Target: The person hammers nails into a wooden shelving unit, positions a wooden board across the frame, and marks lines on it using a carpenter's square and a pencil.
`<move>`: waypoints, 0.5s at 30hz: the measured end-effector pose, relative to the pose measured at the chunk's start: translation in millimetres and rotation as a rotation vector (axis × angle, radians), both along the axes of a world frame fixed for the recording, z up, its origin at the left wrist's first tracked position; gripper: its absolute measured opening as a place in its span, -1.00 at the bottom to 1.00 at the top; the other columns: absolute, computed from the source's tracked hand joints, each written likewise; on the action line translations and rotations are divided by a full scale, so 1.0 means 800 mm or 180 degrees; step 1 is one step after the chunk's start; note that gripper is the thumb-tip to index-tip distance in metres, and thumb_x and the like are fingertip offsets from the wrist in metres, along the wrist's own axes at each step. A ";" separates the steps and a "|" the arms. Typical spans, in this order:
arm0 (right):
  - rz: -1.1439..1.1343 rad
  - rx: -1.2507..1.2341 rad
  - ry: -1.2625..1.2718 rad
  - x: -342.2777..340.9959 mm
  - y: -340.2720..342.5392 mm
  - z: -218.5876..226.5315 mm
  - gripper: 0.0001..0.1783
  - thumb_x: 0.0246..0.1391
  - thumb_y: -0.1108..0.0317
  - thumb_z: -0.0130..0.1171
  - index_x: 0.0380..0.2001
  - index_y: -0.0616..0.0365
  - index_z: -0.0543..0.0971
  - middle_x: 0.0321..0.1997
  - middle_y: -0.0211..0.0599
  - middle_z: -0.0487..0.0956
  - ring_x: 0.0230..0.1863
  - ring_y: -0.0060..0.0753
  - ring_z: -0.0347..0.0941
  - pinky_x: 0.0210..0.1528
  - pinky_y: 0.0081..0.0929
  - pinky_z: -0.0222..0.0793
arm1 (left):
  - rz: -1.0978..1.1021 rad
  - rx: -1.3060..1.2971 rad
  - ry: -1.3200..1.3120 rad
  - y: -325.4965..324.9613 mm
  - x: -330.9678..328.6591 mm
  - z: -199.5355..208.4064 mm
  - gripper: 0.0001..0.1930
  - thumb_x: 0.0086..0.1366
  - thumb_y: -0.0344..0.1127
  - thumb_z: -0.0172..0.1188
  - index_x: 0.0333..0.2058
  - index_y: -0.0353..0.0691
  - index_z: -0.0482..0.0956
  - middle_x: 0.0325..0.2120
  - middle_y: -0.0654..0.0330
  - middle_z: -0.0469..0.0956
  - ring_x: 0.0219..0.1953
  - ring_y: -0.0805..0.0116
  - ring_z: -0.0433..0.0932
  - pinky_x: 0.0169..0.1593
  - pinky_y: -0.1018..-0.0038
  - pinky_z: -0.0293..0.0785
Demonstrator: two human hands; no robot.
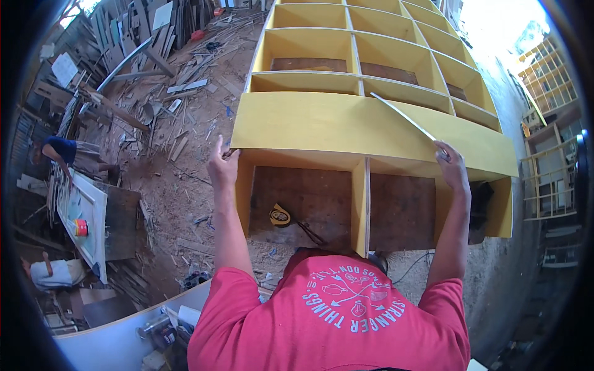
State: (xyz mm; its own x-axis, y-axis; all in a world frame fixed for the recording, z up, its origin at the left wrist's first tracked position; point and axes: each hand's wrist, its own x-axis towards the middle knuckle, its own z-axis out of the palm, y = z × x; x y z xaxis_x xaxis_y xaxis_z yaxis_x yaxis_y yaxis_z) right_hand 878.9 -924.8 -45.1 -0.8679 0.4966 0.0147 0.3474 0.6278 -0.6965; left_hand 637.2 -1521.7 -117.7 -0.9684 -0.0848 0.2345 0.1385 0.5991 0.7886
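Note:
A long yellow board lies across a large yellow shelving frame in front of me. At the board's near left corner is my left hand, its fingers closed on the edge and one finger pointing up. My right hand is closed around the near end of a thin pale strip, which slants away to the left over the board. Inside the near left compartment lies a yellow and black tape measure. Next to it rests a dark, thin-handled tool, its kind unclear.
To the left, a person in dark blue leans over a pale panel bearing a red and yellow can; another person is nearer. Wood scraps litter the ground. Yellow lattice frames stand at right.

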 end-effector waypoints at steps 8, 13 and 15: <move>0.0108 -0.1225 0.0195 -0.028 -0.138 0.078 -0.65 0.45 0.18 0.21 0.13 0.15 0.65 -0.07 -0.22 0.73 -0.11 -0.32 0.74 -0.03 -0.37 0.69 | -0.0053 -0.0036 0.0410 -0.013 -0.011 -0.027 -0.53 0.33 -0.42 0.30 0.21 -0.36 0.60 -0.13 -0.06 0.76 -0.15 0.22 0.77 -0.06 0.33 0.69; 0.0729 -0.2406 0.1238 -0.048 -0.211 0.079 -0.61 0.49 0.21 0.12 0.19 0.25 0.49 -0.08 -0.03 0.71 -0.14 -0.13 0.77 -0.17 -0.25 0.77 | -0.0100 0.0011 0.0554 -0.016 -0.018 -0.035 -0.63 0.33 -0.40 0.29 0.09 -0.37 0.68 -0.10 -0.07 0.76 -0.12 0.17 0.78 -0.01 0.31 0.68; 0.0873 -0.2779 0.1473 -0.053 -0.234 0.079 -0.63 0.48 0.25 0.09 0.21 0.22 0.41 -0.10 0.05 0.71 -0.16 -0.04 0.77 -0.20 -0.21 0.77 | -0.0077 0.0007 0.0575 -0.015 -0.018 -0.034 -0.66 0.33 -0.38 0.30 0.05 -0.37 0.70 -0.08 -0.06 0.76 -0.10 0.12 0.78 0.02 0.28 0.67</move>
